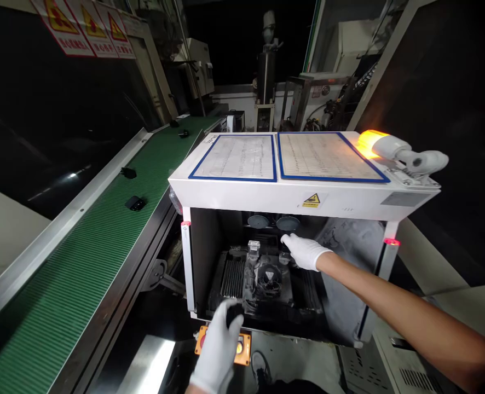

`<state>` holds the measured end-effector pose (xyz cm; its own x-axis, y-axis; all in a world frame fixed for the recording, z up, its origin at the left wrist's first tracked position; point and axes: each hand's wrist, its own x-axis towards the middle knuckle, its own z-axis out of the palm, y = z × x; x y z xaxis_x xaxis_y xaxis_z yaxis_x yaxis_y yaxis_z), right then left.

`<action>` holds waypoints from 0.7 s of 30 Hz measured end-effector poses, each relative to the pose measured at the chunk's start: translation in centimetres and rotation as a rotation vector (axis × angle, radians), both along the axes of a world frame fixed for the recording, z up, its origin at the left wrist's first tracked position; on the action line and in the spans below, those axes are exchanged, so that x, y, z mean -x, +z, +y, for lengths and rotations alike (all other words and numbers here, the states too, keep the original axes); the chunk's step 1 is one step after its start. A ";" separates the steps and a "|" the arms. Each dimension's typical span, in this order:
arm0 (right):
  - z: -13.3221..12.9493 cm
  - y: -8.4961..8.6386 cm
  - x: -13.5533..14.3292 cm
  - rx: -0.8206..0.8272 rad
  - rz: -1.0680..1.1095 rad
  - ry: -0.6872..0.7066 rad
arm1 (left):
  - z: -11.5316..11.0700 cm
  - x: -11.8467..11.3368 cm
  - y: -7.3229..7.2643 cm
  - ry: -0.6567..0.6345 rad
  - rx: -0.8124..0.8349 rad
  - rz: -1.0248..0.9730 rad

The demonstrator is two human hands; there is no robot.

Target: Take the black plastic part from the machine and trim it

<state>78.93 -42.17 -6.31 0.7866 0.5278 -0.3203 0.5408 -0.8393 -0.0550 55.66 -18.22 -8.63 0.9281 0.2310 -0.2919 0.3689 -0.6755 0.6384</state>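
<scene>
A white machine housing (292, 200) stands before me with an open front bay. Inside sits a dark metal fixture (263, 276) with ribbed blocks on both sides. My right hand (306, 250), in a white glove, reaches into the bay and rests its fingers at the fixture's upper right part. My left hand (220, 347), also gloved, is at the bay's front edge, curled round a small black part (231, 312). Just below that hand is an orange button box (242, 350).
A green ribbed conveyor belt (103, 257) runs along the left, carrying a few small black parts (136, 203). Two blue-framed sheets (286, 157) lie on the housing top. An amber signal light (371, 143) glows at its right corner. Other machines stand behind.
</scene>
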 end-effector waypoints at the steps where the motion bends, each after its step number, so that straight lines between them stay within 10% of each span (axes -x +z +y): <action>1: 0.0 0.0 0.1 -0.005 -0.014 0.002 | 0.2 -2.3 0.6 0.007 0.025 -0.051; 9: 2.5 0.7 5.6 -0.259 -0.386 -0.041 | -0.5 -15.8 4.6 0.137 0.274 -0.078; 15: 4.9 -3.0 8.7 -0.773 -0.266 -0.224 | -2.4 -20.1 3.5 0.207 0.107 -0.014; 21: 9.4 -4.7 5.6 -1.006 -0.077 -0.351 | -3.2 -21.9 3.3 0.162 -0.090 -0.015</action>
